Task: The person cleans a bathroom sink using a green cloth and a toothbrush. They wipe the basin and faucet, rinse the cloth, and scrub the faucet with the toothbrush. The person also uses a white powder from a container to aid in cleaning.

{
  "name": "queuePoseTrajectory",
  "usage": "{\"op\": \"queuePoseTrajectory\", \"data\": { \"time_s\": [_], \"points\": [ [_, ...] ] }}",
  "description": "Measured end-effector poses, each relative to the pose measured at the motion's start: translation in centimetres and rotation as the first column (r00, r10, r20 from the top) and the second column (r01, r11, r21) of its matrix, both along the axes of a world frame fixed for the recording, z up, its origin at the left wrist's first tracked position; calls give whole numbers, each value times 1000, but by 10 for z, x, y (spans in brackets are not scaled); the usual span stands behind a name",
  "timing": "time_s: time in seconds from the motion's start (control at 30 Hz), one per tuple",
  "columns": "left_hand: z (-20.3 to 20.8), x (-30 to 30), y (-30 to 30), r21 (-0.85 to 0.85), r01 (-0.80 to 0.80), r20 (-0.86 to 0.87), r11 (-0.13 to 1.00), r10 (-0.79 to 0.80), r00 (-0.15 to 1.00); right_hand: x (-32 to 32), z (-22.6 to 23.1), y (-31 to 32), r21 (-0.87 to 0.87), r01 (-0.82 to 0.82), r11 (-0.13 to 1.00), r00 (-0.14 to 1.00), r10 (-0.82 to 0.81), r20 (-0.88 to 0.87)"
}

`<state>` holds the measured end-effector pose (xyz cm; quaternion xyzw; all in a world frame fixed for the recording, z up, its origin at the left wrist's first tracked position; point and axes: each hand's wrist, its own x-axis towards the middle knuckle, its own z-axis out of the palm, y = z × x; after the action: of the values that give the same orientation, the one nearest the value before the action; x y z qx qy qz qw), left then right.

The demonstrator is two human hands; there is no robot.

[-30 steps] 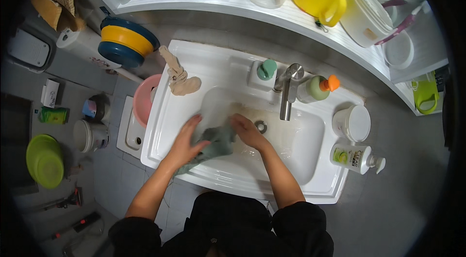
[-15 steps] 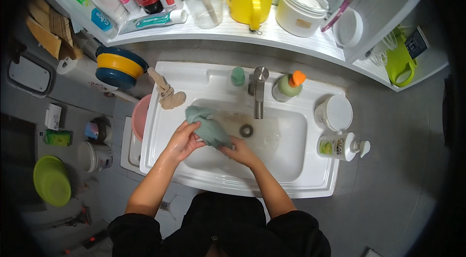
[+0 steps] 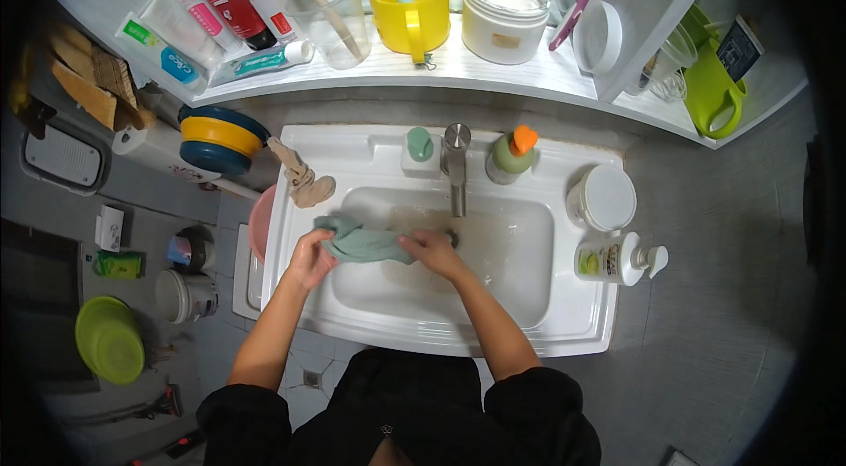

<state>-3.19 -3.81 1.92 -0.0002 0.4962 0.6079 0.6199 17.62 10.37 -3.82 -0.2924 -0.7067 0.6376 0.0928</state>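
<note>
A wet-looking grey-green cloth (image 3: 366, 243) stretches between my two hands over the left part of the white sink basin (image 3: 529, 290). My left hand (image 3: 311, 258) grips its left end, thumb on top, where the fabric bunches up. At the other end, the fingers of my right hand (image 3: 429, 251) are closed on the cloth, close to the drain. Whether it is a sock or a rag I cannot tell. A crumpled beige fabric piece, like a sock (image 3: 308, 184), lies on the sink's rear left rim.
Behind the basin stands a metal faucet (image 3: 456, 158), between a green-topped container (image 3: 420, 145) and a pump bottle (image 3: 514, 153) with an orange head. A lidded white tub (image 3: 604, 197) and a white pump bottle (image 3: 617, 259) occupy the right rim. A crowded shelf (image 3: 564, 83) overhangs the back.
The cloth has gone from hanging bunched and slanted to being drawn out nearly level. My left hand has shifted slightly left and my right hand has risen a little. The view has shifted slightly.
</note>
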Motion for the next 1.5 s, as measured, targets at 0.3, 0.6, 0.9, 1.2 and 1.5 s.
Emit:
{"op": "queuePoseTrajectory", "data": {
  "time_s": [0.3, 0.6, 0.9, 1.2, 1.5],
  "points": [
    [-22, 15, 7, -198, 466, -143, 862, -496, 856, -7, -26, 14, -142, -562, 815, 800, 579, 157],
    [-24, 1, -22, -207, 88, -55, 974, -102, 993, 39, -68, 10, -360, -294, 885, 931, 351, 102],
    [-23, 13, -19, -183, 277, -193, 943, -311, 931, 36, -63, -9, -730, 207, 651, 932, -359, -56],
    [-54, 45, -2, -168, 187, -163, 968, -214, 963, 37, -68, -9, -314, 16, 949, 995, 17, 103],
    [-91, 98, 4, -63, -29, 490, 998, 56, 870, 19, -12, -78, 378, 80, 922, 993, -106, 48]
  ]
}}
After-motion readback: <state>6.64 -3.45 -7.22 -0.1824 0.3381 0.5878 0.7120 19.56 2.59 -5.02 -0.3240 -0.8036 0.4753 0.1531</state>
